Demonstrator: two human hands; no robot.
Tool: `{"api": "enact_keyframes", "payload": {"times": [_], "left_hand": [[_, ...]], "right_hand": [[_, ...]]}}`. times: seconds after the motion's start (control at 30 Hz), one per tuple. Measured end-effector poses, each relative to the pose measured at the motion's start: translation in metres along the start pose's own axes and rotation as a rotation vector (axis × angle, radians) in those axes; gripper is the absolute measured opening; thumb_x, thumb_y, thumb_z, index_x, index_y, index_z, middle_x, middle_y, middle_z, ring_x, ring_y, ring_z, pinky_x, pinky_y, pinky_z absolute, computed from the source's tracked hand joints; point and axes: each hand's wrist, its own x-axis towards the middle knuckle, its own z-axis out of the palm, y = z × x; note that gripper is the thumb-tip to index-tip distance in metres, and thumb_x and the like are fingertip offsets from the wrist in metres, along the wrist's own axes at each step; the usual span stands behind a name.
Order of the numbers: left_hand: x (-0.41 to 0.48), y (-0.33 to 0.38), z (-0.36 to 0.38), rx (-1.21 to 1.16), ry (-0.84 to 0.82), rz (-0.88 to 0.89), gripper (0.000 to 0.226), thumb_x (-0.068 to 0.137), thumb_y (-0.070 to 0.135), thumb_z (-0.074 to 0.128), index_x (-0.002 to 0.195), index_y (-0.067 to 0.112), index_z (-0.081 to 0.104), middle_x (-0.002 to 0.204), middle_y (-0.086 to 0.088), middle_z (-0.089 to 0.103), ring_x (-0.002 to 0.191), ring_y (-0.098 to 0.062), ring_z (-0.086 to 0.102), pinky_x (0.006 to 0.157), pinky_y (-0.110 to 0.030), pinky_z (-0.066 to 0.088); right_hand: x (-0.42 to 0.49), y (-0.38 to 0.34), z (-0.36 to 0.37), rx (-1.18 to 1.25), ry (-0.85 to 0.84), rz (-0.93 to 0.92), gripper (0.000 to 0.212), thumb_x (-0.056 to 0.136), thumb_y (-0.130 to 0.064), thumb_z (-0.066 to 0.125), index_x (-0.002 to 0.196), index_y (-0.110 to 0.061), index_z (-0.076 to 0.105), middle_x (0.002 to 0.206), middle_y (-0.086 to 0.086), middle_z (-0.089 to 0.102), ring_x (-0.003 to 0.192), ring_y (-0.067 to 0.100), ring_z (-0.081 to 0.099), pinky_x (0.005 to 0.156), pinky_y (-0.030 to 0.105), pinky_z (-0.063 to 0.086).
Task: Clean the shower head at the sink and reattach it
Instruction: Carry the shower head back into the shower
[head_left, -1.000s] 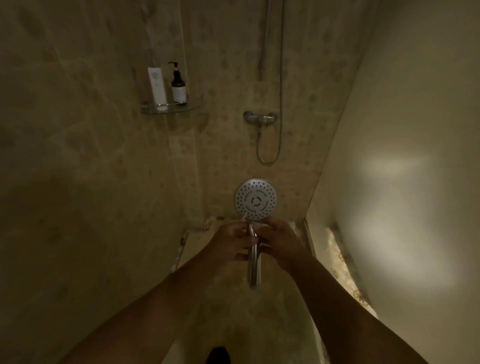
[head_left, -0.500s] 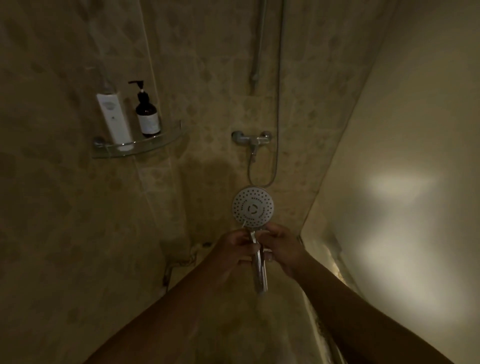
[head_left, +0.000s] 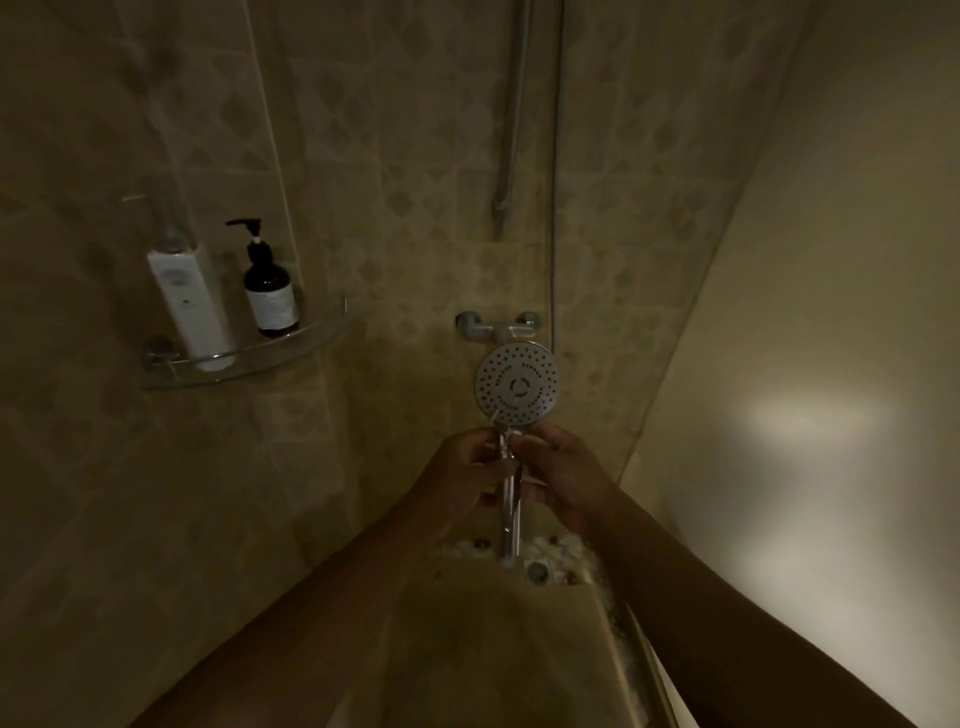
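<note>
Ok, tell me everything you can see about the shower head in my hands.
The shower head is a round silvery disc facing the camera, with rings of small dark holes around a central ring mark. A slim chrome handle runs down from it, roughly upright. The left hand and right hand both grip the handle just under the disc. No hose shows at its lower end.

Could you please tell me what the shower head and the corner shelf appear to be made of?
The shower head looks chrome-finished, metal or plated plastic: its handle gives bright mirror-like glints, the round face is matte grey. The corner shelf looks like clear glass: the tiles show through it, and its curved edge catches light.
</note>
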Motion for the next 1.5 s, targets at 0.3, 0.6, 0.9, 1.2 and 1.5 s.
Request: {"api": "enact_keyframes", "payload": {"times": [0.3, 0.6, 0.9, 1.2, 1.5], "left_hand": [[0.130, 0.007, 0.017, 0.074, 0.132, 0.044, 0.033, 0.093, 0.005, 0.062, 0.125, 0.013, 0.062, 0.113, -0.022, 0.066, 0.103, -0.040, 0.067, 0.086, -0.059, 0.056], [0.269, 0.012, 0.057, -0.008, 0.246, -0.022, 0.066, 0.086, -0.008, 0.063, 0.138, 0.030, 0.046, 0.104, -0.014, 0.068, 0.092, -0.024, 0.069, 0.071, -0.038, 0.060], [0.339, 0.043, 0.070, 0.054, 0.187, -0.073, 0.056, 0.085, -0.001, 0.070, 0.128, 0.032, 0.056, 0.103, -0.001, 0.074, 0.090, -0.019, 0.074, 0.068, -0.040, 0.060], [0.381, 0.087, 0.054, 0.039, 0.109, 0.097, 0.086, 0.088, -0.007, 0.064, 0.131, 0.061, 0.033, 0.101, -0.001, 0.073, 0.089, -0.017, 0.073, 0.062, -0.034, 0.060], [0.433, 0.156, -0.001, 0.186, -0.024, 0.193, 0.056, 0.086, 0.009, 0.071, 0.118, 0.050, 0.050, 0.110, -0.008, 0.066, 0.084, -0.015, 0.074, 0.060, -0.039, 0.061]], "right_hand": [[0.130, -0.013, -0.072, 0.012, -0.215, 0.086, 0.024, 0.097, -0.023, 0.061, 0.112, -0.007, 0.070, 0.110, 0.014, 0.073, 0.099, 0.033, 0.071, 0.076, 0.040, 0.058], [0.261, -0.055, -0.152, -0.067, -0.142, 0.044, 0.017, 0.095, -0.019, 0.061, 0.101, -0.006, 0.070, 0.090, 0.010, 0.071, 0.084, 0.029, 0.063, 0.077, 0.044, 0.047], [0.322, -0.112, -0.186, -0.063, -0.207, -0.114, 0.017, 0.096, -0.022, 0.061, 0.102, -0.012, 0.073, 0.094, 0.009, 0.075, 0.082, 0.022, 0.071, 0.065, 0.028, 0.055], [0.353, -0.165, -0.174, -0.314, -0.218, -0.281, 0.027, 0.089, 0.001, 0.063, 0.115, -0.006, 0.064, 0.104, 0.021, 0.070, 0.084, 0.024, 0.069, 0.071, 0.035, 0.057], [0.390, -0.235, -0.144, -0.251, -0.111, -0.366, 0.028, 0.090, 0.000, 0.064, 0.118, -0.003, 0.062, 0.111, 0.026, 0.068, 0.099, 0.042, 0.068, 0.085, 0.057, 0.055]]}}
